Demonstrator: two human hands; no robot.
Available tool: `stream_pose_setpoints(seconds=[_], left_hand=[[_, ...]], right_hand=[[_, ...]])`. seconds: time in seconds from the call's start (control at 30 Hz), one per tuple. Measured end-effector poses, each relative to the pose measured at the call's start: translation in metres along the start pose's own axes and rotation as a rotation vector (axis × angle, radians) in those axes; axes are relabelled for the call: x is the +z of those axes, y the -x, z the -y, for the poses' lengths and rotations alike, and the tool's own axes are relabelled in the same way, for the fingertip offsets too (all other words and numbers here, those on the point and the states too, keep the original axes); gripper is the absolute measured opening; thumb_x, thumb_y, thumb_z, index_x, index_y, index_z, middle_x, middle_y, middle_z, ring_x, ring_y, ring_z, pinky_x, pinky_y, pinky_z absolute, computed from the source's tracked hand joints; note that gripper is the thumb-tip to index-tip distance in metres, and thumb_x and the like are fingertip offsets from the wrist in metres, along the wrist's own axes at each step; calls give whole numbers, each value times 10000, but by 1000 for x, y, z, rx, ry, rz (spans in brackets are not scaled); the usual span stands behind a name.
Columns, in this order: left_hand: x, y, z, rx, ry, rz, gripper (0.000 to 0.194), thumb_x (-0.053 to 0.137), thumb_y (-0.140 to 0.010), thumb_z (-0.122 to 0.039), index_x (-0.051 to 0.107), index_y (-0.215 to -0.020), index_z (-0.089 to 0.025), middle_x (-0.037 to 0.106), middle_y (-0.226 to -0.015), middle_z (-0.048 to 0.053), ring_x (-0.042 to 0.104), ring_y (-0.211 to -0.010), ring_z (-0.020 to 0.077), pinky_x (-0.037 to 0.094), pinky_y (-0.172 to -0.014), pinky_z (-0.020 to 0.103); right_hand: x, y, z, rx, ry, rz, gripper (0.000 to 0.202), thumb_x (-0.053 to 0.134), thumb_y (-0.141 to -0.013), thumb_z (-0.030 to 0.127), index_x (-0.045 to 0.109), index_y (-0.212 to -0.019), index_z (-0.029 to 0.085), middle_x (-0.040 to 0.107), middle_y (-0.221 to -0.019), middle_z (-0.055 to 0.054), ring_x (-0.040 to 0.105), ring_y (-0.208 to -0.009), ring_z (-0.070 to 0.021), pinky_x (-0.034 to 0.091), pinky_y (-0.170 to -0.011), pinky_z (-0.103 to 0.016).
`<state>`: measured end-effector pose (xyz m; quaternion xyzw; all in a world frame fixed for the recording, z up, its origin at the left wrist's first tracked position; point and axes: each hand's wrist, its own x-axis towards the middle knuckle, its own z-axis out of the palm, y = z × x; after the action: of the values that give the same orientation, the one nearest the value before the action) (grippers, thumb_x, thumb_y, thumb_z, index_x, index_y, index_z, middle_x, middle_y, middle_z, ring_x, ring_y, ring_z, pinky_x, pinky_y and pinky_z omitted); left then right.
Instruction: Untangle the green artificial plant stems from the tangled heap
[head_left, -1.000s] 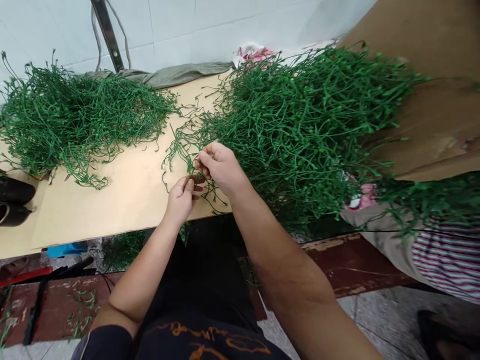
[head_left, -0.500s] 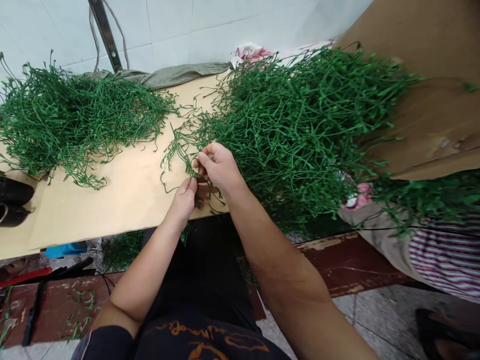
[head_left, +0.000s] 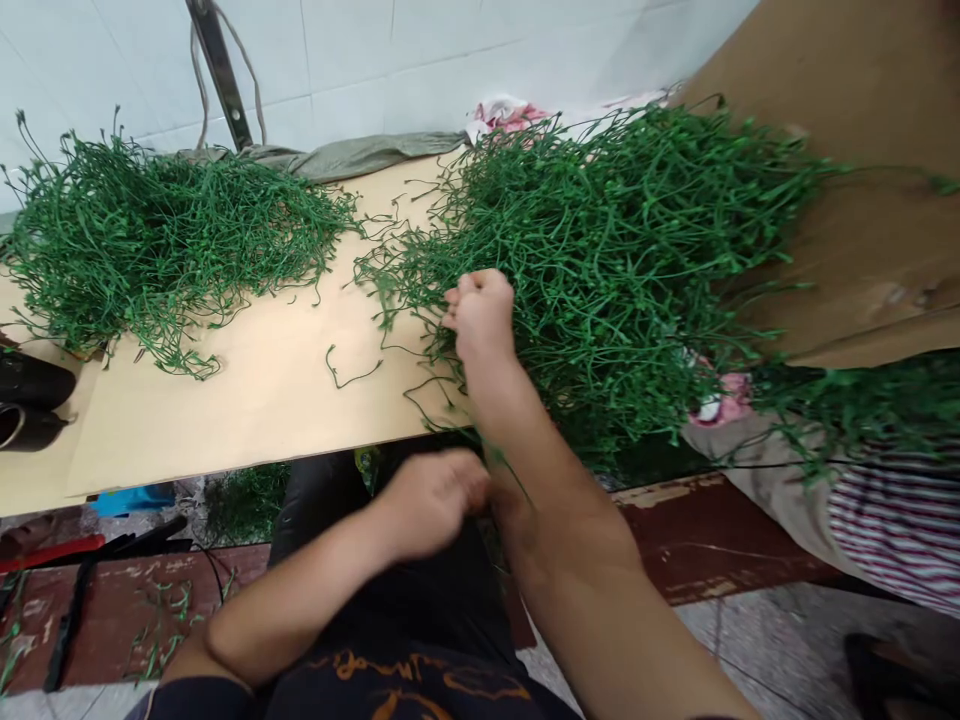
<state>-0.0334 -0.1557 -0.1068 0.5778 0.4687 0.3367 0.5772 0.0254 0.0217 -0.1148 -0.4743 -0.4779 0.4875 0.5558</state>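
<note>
A large heap of thin green stems with small knobbed tips [head_left: 630,240] covers the right part of the cardboard-topped table [head_left: 247,400]. My right hand [head_left: 484,310] is at the heap's left edge, its fingers pinched on some of these stems; the fingertips are partly hidden. Below the table's front edge, above my lap, my left hand [head_left: 435,500] is blurred by motion. Its fingers look closed, and a single green stem [head_left: 514,470] sticks out beside them, across my right forearm. One loose bent stem [head_left: 352,378] lies apart on the cardboard.
Another heap of green stems [head_left: 172,230] lies at the left, near black cylinders [head_left: 30,425]. A metal post [head_left: 221,80] and grey cloth [head_left: 352,155] stand against the tiled wall. At the right are a cardboard sheet [head_left: 862,220] and a person's striped garment [head_left: 892,530].
My hands were together over the cardboard and have separated. The left has dropped towards my lap; the right has shifted right, drawing the loose stems nearer the heap. One bent stem now lies alone.
</note>
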Motion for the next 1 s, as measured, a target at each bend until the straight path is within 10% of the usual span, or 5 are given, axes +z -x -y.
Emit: stream_pose_setpoints(seconds=[0.1,0.57,0.77,0.93,1.0], left_hand=[[15,13,-3,1,-281,271,262,366,-853,-274,460,-636,-162,479,-600,-24,442,-580,69,349,-590,185],[55,-29,43,21,-1041,472,385,428,-833,-379,594,-1002,-76,619,-1001,173,599,-924,280,498,-694,353],[16,-14,7,358,-843,265,256,424,-858,-299,628,-920,-158,653,-883,69,598,-845,160,474,-731,259],[-57,-19,-16,342,-695,-651,274,480,-830,-360,592,-977,-158,615,-964,82,550,-940,167,453,-831,303],[-75,-32,-10,242,-765,-782,499,602,-734,-406,516,-1146,-138,543,-1142,131,481,-1097,230,406,-931,373]], right_hand=[[-1,0,15,64,-81,20,167,439,-822,247,296,-737,228,341,-514,79,236,-378,-34,157,-351,-157],[-39,23,47,-16,213,418,119,568,-737,214,458,-700,188,460,-530,26,401,-464,-68,303,-428,-212],[-58,36,57,-100,560,546,66,479,-751,175,469,-686,180,487,-562,7,440,-529,-97,355,-524,-248],[-73,46,63,-129,835,650,100,435,-782,231,481,-705,184,518,-652,-11,451,-593,-117,355,-554,-254],[-73,50,64,-120,946,718,117,423,-793,250,495,-727,186,522,-661,-13,452,-594,-124,355,-560,-262]])
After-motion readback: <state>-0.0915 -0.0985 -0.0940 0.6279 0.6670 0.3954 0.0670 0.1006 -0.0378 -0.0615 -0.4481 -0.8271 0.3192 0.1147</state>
